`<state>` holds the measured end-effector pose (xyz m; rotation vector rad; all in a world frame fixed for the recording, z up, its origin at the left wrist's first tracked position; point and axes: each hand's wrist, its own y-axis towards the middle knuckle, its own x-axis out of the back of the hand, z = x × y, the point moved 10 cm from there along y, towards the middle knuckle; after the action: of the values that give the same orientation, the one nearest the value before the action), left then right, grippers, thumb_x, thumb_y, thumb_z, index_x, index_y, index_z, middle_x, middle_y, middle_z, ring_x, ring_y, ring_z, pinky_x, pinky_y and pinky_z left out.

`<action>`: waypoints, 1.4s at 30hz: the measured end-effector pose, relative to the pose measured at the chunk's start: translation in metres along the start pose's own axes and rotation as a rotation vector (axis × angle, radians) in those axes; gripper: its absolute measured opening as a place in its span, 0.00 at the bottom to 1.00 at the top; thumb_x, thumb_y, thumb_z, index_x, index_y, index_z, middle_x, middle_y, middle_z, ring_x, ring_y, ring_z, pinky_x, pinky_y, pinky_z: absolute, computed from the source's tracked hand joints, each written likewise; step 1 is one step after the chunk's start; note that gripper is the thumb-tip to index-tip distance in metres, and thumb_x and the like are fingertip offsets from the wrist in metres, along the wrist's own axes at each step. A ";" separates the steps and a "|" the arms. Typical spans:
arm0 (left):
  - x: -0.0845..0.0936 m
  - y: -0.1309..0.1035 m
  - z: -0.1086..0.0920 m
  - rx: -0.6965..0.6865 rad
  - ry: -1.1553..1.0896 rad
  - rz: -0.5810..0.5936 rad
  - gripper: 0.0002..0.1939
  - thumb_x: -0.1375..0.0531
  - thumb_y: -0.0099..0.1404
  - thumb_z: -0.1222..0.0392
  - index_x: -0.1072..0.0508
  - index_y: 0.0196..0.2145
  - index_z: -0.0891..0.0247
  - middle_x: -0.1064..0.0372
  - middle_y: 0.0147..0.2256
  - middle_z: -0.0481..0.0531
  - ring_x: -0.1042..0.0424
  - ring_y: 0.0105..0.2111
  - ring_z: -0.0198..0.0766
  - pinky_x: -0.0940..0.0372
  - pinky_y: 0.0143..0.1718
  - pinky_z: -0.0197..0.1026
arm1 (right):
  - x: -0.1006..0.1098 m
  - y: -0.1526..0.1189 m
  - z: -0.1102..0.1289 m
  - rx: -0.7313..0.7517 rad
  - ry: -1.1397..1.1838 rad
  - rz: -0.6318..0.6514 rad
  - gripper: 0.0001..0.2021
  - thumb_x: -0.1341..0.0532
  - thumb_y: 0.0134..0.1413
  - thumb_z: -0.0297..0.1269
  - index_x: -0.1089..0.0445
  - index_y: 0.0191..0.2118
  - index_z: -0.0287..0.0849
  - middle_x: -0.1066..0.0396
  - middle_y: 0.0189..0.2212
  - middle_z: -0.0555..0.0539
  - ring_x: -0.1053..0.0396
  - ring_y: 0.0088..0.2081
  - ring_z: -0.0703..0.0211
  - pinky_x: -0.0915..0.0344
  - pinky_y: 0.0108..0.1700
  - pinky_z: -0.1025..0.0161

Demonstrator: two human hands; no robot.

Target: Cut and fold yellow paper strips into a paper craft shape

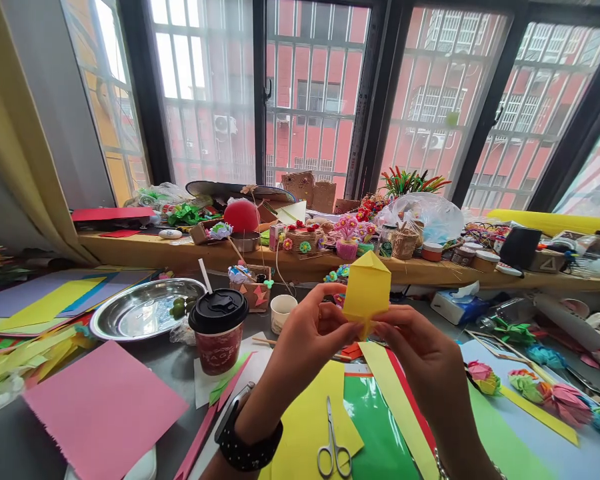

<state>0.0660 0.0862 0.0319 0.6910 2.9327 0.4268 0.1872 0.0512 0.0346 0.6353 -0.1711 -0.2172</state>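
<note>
A small yellow folded paper piece [367,288] with a pointed top is held up above the table, between both hands. My left hand [313,327] pinches its lower left edge between thumb and fingers. On the other side, my right hand [420,347] grips the lower right part with thumb and forefinger. Below the hands, a pair of scissors [334,443] lies on yellow paper sheets [300,427]. Beside these is a glossy green sheet [375,420], with a pale yellow strip and a red strip along it.
At left stand a lidded paper cup [220,343] with a straw, a metal tray [130,313] and pink paper [105,407]. A small white cup [283,313] is behind my left hand. Paper flowers [525,387] lie right; a crowded windowsill [300,267] runs across the back.
</note>
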 end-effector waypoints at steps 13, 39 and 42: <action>-0.009 0.002 0.005 -0.012 0.030 0.047 0.24 0.38 0.50 0.63 0.42 0.44 0.62 0.33 0.33 0.53 0.30 0.35 0.41 0.35 0.36 0.43 | 0.004 -0.003 0.004 -0.011 -0.097 -0.047 0.02 0.40 0.47 0.35 0.32 0.30 0.44 0.31 0.30 0.49 0.31 0.32 0.61 0.31 0.32 0.66; -0.011 0.004 0.010 0.028 -0.134 0.066 0.25 0.37 0.49 0.62 0.42 0.43 0.65 0.31 0.30 0.52 0.29 0.32 0.40 0.35 0.33 0.40 | -0.014 0.000 -0.022 -0.207 0.219 0.093 0.05 0.39 0.45 0.37 0.29 0.27 0.42 0.32 0.29 0.48 0.33 0.34 0.58 0.34 0.36 0.63; -0.012 0.004 0.011 0.043 -0.138 0.083 0.24 0.36 0.48 0.62 0.41 0.42 0.65 0.31 0.28 0.51 0.29 0.32 0.40 0.35 0.32 0.40 | -0.015 0.000 -0.019 -0.193 0.199 0.122 0.06 0.40 0.46 0.38 0.29 0.26 0.42 0.33 0.30 0.47 0.34 0.35 0.58 0.34 0.36 0.63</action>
<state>0.0801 0.0874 0.0225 0.8157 2.7993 0.3103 0.1770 0.0660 0.0177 0.4492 0.0032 -0.0509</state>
